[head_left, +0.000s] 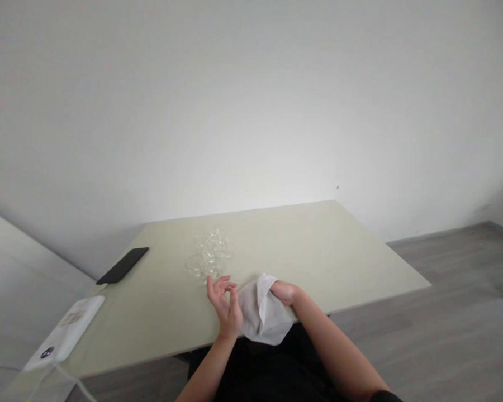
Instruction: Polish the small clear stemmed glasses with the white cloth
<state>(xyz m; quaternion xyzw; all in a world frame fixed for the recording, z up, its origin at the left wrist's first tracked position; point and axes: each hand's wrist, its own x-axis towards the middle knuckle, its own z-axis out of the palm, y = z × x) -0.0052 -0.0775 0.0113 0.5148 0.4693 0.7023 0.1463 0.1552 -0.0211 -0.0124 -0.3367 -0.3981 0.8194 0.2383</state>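
Observation:
My right hand (284,291) grips a white cloth (260,312) near the front edge of a pale table (318,251); the cloth hangs down over the edge. My left hand (224,301) is raised beside the cloth, palm toward it, fingers curled with thumb and fingertips pinched together; whether it holds anything small I cannot make out. Just beyond the left hand lies a small heap of clear glass or plastic pieces (209,254).
A black phone (123,265) lies near the table's left edge. A white device (65,334) with a cable sits at the front left corner. A white wall stands behind the table; grey wooden floor (444,312) lies to the right.

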